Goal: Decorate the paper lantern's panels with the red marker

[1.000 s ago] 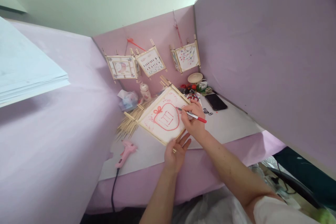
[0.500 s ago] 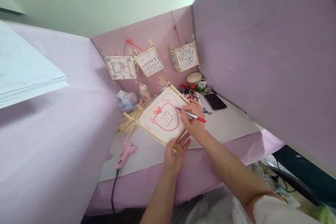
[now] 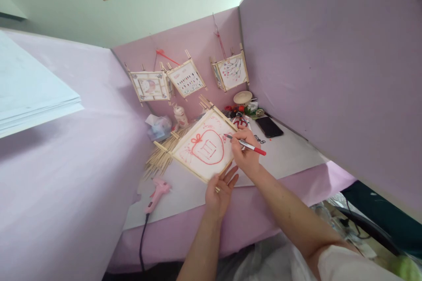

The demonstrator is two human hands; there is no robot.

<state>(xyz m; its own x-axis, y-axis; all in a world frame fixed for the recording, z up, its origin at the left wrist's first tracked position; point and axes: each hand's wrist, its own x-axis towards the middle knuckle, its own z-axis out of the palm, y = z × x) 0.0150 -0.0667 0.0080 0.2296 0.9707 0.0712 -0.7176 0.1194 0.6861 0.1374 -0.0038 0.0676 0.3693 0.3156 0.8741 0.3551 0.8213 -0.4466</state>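
Observation:
A lantern (image 3: pixel 211 171) with a thin wooden stick frame and white panels is tilted above the table. Its facing panel bears a red rounded outline with a bow, a character inside and small red marks around it. My left hand (image 3: pixel 220 189) holds the lantern by its lower corner, thumb in front and fingers behind. Between the fingers of my right hand (image 3: pixel 246 151) is a red marker (image 3: pixel 252 146), its dark tip at the panel's right side near small red marks. Whether the tip touches the panel I cannot tell.
A pink glue gun (image 3: pixel 158 193) with a dark cord lies at the left front. Behind the lantern are loose wooden sticks (image 3: pixel 160 160), a tissue pack (image 3: pixel 158 127) and a figurine (image 3: pixel 180 116). A phone (image 3: pixel 269 127) lies right. Finished lanterns (image 3: pixel 232 72) hang at the back.
My right hand and the marker have shifted slightly right, away from the red outline. More small red marks show near the tip. My left hand keeps its hold on the lantern.

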